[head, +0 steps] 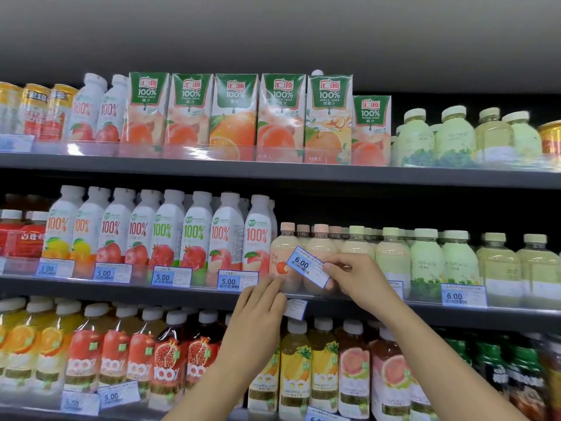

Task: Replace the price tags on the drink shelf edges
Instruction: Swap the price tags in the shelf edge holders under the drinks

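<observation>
While my right hand (pixel 355 278) pinches the 6.00 price tag (pixel 308 267) just before the middle shelf edge (pixel 182 291), left hand (pixel 258 314) straight-fingered against that edge, a tilted entry could crease or drop it.

A shop's drinks aisle — juice cartons (pixel 233 117) ranked above the grey middle shelf (pixel 91 286), fruit-drink bottles (pixel 170 360) below it, and printed 5.00 price tags (pixel 171 276) set along its front edge
</observation>
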Demonstrator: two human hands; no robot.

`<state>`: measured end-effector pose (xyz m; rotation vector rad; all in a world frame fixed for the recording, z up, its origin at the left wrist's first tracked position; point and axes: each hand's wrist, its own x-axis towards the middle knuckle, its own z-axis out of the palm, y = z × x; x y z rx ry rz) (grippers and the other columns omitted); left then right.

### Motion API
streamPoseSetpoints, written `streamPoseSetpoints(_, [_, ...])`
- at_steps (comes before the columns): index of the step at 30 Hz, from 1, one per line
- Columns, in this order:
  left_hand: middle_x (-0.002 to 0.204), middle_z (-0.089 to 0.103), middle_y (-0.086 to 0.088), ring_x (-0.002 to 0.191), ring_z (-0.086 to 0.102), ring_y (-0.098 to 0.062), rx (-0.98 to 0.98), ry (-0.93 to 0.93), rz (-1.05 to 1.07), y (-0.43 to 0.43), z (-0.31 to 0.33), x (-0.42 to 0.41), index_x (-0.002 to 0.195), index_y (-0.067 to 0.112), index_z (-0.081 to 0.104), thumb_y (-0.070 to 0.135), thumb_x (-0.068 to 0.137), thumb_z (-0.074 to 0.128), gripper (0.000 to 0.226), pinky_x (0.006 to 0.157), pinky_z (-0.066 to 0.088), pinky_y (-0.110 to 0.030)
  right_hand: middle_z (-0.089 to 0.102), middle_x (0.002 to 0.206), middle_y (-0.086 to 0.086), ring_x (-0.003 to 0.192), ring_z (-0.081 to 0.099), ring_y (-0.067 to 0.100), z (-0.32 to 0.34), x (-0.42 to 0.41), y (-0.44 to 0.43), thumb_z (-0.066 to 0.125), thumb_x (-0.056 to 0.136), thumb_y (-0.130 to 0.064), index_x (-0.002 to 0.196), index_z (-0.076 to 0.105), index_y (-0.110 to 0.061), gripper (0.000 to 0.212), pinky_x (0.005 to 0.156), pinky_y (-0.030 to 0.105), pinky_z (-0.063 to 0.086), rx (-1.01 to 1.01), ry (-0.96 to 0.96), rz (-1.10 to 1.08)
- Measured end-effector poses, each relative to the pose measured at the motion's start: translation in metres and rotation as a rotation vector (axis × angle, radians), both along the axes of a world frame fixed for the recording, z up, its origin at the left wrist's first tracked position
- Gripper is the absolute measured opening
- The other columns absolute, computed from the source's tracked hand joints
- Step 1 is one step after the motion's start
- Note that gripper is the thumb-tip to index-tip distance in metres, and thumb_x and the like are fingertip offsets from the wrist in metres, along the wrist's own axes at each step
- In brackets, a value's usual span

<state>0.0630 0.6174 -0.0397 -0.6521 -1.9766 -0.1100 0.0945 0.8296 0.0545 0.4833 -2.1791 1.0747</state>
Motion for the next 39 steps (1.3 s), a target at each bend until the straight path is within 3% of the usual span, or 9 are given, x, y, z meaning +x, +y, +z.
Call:
streamPoseSetpoints(7, [0.118,0.06,-0.007,0.112,0.056,-0.031,0.039,0.038,-0.069,0.004,0.021,-0.003,0.101,0.014,0.054,0.005,0.071,0.073,0.037,0.088,0.05,-0.044,0.072,0.065,-0.005,0.048,0.052,0.001,0.001,-0.004,-0.003,0.061,0.095,-0.018,0.105,0.073,-0.028,0.019,0.056,0.027,0.048,-0.027,0.029,-0.038])
streamPoseSetpoints(9, [0.118,0.057,-0.008,0.11,0.053,-0.033,0.062,0.026,-0.1,0.003,0.024,-0.005,0.1,0.012,0.054,0.004,0.077,0.069,0.03,0.087,0.049,-0.047,0.073,0.074,-0.008,0.053,0.057,0.001,0.0,-0.004,-0.01,0.062,0.094,-0.016,0.106,0.072,-0.03,0.02,0.06,0.021,0.052,0.003,0.097,-0.059])
streamPoseSetpoints(11, [0.117,0.054,-0.007,0.109,0.049,-0.031,0.088,0.013,-0.124,0.003,0.025,-0.007,0.099,0.011,0.054,0.006,0.083,0.066,0.021,0.084,0.047,-0.047,0.071,0.089,-0.015,0.072,0.063,-0.004,-0.002,-0.003,-0.017,0.063,0.093,-0.014,0.111,0.071,-0.027,0.024,0.067,0.01,0.049,0.096,0.218,-0.092])
streamPoseSetpoints(14, [0.122,0.051,-0.006,0.114,0.046,-0.03,0.099,0.016,-0.159,0.0,0.02,-0.008,0.104,0.012,0.056,0.011,0.09,0.062,0.015,0.09,0.045,-0.047,0.066,0.103,-0.015,0.094,0.057,-0.001,-0.008,-0.006,-0.02,0.06,0.095,-0.015,0.115,0.069,-0.027,0.025,0.083,0.015,0.047,0.351,0.373,-0.152])
streamPoseSetpoints(20, [0.123,0.051,-0.003,0.119,0.045,-0.024,0.17,0.006,-0.221,-0.003,0.016,-0.014,0.095,0.012,0.058,0.022,0.097,0.054,0.011,0.094,0.043,-0.044,0.061,0.096,-0.006,0.093,0.05,0.014,-0.022,-0.011,-0.009,0.066,0.089,-0.011,0.113,0.073,-0.022,0.028,0.076,0.033,0.052,0.631,0.435,-0.301])
streamPoseSetpoints(25, [0.121,0.054,0.0,0.117,0.047,-0.02,0.276,-0.003,-0.265,-0.001,0.016,-0.017,0.101,0.012,0.065,0.03,0.097,0.053,0.022,0.096,0.043,-0.04,0.053,0.105,-0.007,0.098,0.044,0.014,-0.028,-0.005,-0.006,0.06,0.089,-0.014,0.123,0.068,-0.025,0.036,0.083,0.032,0.047,0.646,0.386,-0.348])
streamPoseSetpoints(29, [0.12,0.055,-0.001,0.115,0.046,-0.025,0.321,0.063,-0.264,0.012,0.016,-0.009,0.097,0.012,0.067,0.031,0.097,0.058,0.021,0.093,0.042,-0.04,0.055,0.108,-0.016,0.102,0.047,0.006,-0.028,0.016,-0.002,0.052,0.093,-0.017,0.133,0.059,-0.024,0.041,0.09,0.025,0.044,0.417,0.284,-0.098])
streamPoseSetpoints(34, [0.115,0.055,0.004,0.111,0.047,-0.021,0.29,0.013,-0.311,0.067,0.021,0.006,0.1,0.015,0.067,0.04,0.096,0.049,0.031,0.091,0.041,-0.038,0.063,0.101,-0.012,0.1,0.054,0.005,-0.034,0.033,0.037,0.059,0.096,-0.019,0.115,0.069,-0.024,0.022,0.089,0.026,0.047,0.445,0.336,-0.073])
streamPoseSetpoints(39, [0.104,0.055,0.011,0.101,0.05,-0.015,0.327,-0.049,-0.391,0.152,0.024,0.029,0.106,0.025,0.057,0.036,0.099,0.055,0.013,0.085,0.041,-0.035,0.065,0.099,-0.009,0.095,0.057,0.005,-0.04,0.051,0.13,0.059,0.096,-0.015,0.11,0.071,-0.018,0.018,0.086,0.025,0.048,0.396,0.351,-0.162])
